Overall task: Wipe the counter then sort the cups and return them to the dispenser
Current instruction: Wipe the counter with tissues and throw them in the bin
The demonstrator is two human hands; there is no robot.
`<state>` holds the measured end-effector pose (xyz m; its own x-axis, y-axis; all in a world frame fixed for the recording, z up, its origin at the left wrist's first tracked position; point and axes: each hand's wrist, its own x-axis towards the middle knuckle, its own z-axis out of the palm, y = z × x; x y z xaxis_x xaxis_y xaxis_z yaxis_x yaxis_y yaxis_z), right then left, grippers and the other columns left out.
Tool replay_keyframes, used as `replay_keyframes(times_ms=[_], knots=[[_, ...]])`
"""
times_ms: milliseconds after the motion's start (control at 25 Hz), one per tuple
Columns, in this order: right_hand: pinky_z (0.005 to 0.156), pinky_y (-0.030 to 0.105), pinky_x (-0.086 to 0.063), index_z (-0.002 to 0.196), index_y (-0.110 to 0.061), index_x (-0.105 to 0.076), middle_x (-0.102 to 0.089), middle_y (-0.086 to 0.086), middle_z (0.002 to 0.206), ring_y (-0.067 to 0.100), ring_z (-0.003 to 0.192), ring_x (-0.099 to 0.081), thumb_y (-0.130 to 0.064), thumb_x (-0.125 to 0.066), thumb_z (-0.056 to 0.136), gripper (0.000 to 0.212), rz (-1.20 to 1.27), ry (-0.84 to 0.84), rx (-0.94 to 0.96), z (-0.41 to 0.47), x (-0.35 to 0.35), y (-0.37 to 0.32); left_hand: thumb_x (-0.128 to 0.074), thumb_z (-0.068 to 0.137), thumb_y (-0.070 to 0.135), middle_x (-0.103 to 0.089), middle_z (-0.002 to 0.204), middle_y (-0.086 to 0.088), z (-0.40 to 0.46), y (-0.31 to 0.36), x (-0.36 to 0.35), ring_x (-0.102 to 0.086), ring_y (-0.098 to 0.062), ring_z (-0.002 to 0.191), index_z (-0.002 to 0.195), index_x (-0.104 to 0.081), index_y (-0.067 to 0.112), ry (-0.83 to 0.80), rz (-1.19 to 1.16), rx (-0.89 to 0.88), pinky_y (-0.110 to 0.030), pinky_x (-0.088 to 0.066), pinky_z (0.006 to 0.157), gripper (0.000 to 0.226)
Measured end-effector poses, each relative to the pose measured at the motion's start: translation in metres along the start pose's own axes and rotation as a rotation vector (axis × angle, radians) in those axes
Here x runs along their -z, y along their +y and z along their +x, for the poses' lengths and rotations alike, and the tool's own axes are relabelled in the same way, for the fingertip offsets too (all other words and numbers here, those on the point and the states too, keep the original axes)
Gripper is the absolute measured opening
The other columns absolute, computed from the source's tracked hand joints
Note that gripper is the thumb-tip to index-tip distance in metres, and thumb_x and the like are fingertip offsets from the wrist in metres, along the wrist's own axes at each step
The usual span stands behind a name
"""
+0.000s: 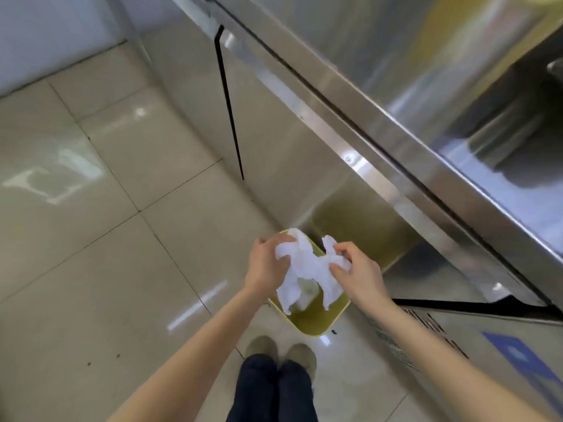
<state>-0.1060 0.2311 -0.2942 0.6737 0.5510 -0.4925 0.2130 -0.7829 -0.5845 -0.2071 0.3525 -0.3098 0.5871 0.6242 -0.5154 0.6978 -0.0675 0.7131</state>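
A crumpled white paper towel (307,269) is stretched between both hands, just above a yellow-green waste bin (313,325) on the floor. My left hand (266,263) grips the towel's left end and my right hand (358,271) pinches its right end. The stainless steel counter (396,95) runs diagonally across the upper right, and its top is blurred. No cups or dispenser can be made out.
The bin stands against the steel cabinet front (274,132) under the counter. Beige floor tiles (91,239) spread to the left. My shoes (280,353) stand right behind the bin. A vent grille and a blue label (518,357) are on the lower right unit.
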Motion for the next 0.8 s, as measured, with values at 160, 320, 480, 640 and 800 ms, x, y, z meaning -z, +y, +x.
replay_keyframes(times_ms=[160, 320, 480, 640, 800], knots=[[0.080, 0.025, -0.036, 0.114, -0.015, -0.048, -0.057, 0.005, 0.120, 0.024, 0.107, -0.052, -0.013, -0.050, 0.085, 0.030, -0.061, -0.053, -0.095, 0.049, -0.061, 0.066, -0.046, 0.086, 0.009, -0.061, 0.101, -0.002, 0.043, -0.069, -0.051, -0.051, -0.016, 0.086, 0.111, -0.057, 0.019, -0.018, 0.044, 0.093, -0.017, -0.033, 0.062, 0.030], [0.078, 0.021, -0.033, 0.118, -0.015, -0.048, -0.058, 0.005, 0.121, 0.023, 0.109, -0.053, -0.016, -0.050, 0.085, 0.033, -0.048, -0.074, -0.161, 0.084, -0.116, 0.126, -0.046, 0.086, 0.011, -0.055, 0.120, -0.010, 0.078, -0.126, -0.100, -0.051, -0.020, 0.096, 0.125, -0.048, 0.024, -0.036, 0.108, 0.120, -0.025, -0.035, 0.072, 0.041], [0.085, 0.026, -0.037, 0.120, -0.016, -0.047, -0.056, 0.009, 0.122, 0.025, 0.111, -0.051, -0.018, -0.055, 0.084, 0.037, -0.021, -0.077, -0.188, 0.108, -0.150, 0.167, -0.045, 0.088, 0.015, -0.050, 0.127, -0.012, 0.106, -0.160, -0.134, -0.051, -0.024, 0.103, 0.128, -0.047, 0.022, -0.075, 0.174, 0.137, -0.023, -0.035, 0.076, 0.041], [0.081, 0.028, -0.040, 0.123, -0.016, -0.045, -0.054, 0.012, 0.125, 0.028, 0.111, -0.051, -0.021, -0.056, 0.084, 0.040, -0.055, -0.138, -0.207, 0.117, -0.167, 0.186, -0.047, 0.088, 0.016, -0.041, 0.137, -0.015, 0.113, -0.171, -0.150, -0.048, -0.030, 0.118, 0.134, -0.041, 0.019, -0.158, 0.218, 0.151, -0.031, -0.039, 0.090, 0.046], [0.093, 0.034, -0.039, 0.130, -0.018, -0.039, -0.050, 0.010, 0.133, 0.029, 0.120, -0.047, -0.028, -0.055, 0.086, 0.048, -0.085, -0.209, -0.216, 0.109, -0.163, 0.180, -0.049, 0.089, 0.022, -0.038, 0.142, -0.012, 0.104, -0.161, -0.141, -0.044, -0.029, 0.124, 0.138, -0.035, 0.018, -0.219, 0.278, 0.122, -0.033, -0.039, 0.095, 0.051]])
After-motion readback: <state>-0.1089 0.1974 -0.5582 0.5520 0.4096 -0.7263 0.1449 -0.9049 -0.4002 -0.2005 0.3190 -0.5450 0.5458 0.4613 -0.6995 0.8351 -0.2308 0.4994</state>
